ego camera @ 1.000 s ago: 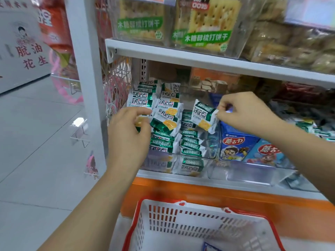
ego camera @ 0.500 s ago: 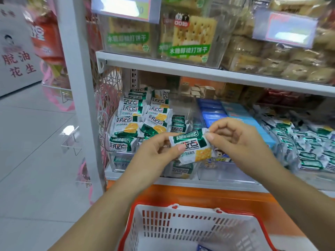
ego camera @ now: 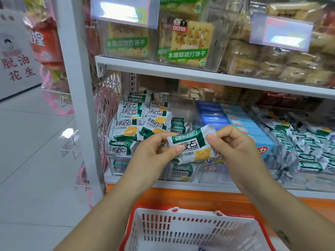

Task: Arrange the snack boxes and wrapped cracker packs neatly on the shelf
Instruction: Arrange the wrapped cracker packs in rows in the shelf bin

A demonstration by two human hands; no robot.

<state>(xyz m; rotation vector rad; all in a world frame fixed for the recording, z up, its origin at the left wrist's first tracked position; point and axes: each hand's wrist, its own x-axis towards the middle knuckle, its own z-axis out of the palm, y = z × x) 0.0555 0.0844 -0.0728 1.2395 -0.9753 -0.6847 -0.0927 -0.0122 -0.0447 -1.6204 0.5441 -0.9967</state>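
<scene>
One green-and-white wrapped cracker pack, print "好吃点" looking upside down, is held just in front of the lower shelf. The left hand pinches its left end w/ thumb & fingers; the right hand pinches its top right corner. Step, prob.: orienting the pack before stacking. Next move calls for turning it upright & laying it on the matching stack at left. Blue snack boxes lie right of that. Upper-shelf packs read "木糖醇梳打饼干". Far-left sign: "脱油花生". Red-and-white basket near.
</scene>
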